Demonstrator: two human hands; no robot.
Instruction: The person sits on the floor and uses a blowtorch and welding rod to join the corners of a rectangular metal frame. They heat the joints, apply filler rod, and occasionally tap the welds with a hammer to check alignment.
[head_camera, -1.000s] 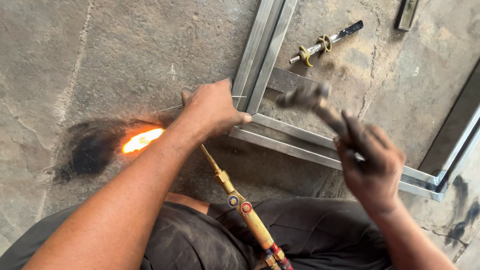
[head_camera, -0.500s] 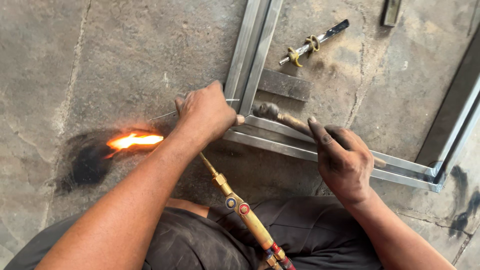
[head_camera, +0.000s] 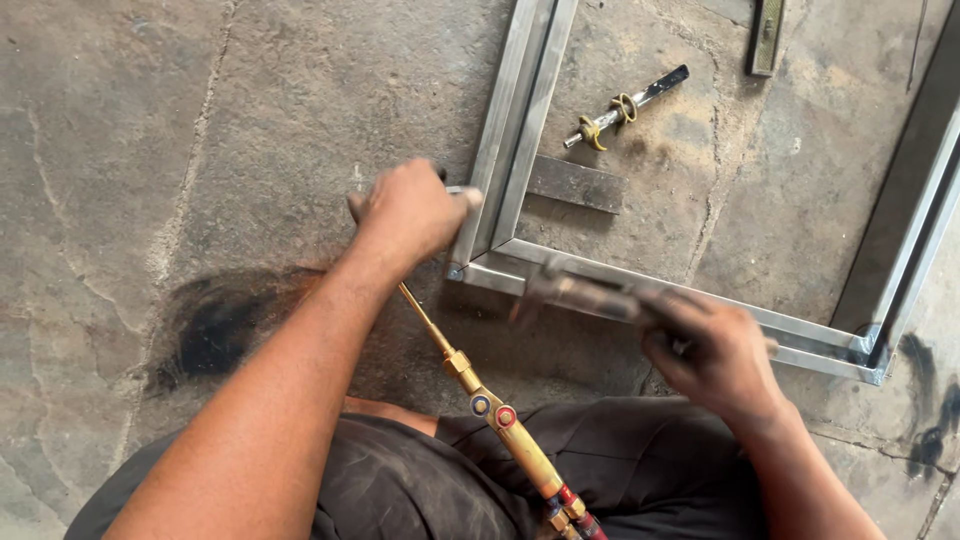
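My left hand is closed around a thin metal piece pressed against the outer side of a steel frame near its corner. My right hand grips the handle of a hammer, whose blurred head hangs just over the frame's lower bar close to that corner. A brass gas torch lies under my left forearm, its tip hidden by the hand; no flame shows.
A flat steel strip lies inside the frame. A bolt-like tool with brass rings rests on the concrete floor beyond it. A black scorch mark stains the floor at left. Another frame bar runs along the right.
The hammer came down from a raised position to the frame corner. My left hand shifted right toward the frame. The orange flame at left is no longer visible.
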